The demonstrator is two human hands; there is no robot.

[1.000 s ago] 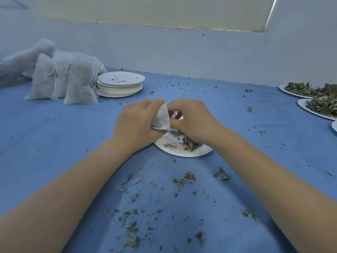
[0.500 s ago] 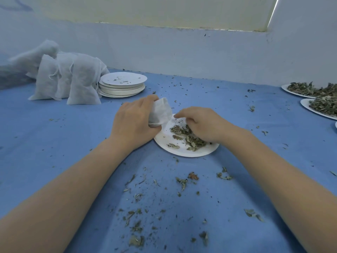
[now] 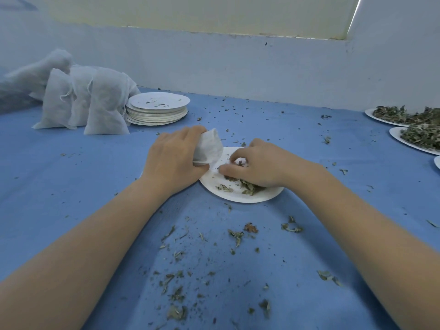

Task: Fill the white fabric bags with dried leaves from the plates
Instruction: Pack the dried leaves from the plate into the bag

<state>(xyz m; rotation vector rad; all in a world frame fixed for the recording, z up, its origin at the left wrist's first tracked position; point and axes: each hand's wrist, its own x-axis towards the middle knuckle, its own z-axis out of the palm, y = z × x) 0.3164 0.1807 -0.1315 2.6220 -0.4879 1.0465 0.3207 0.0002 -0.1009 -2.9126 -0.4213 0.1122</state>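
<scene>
Crumpled white fabric bag in left hand, mouth toward plate

Right hand dropped onto plate's leaves.

No readable txt, labels, brands or nos. anywhere: bags, plates, cloth all blank.
</scene>
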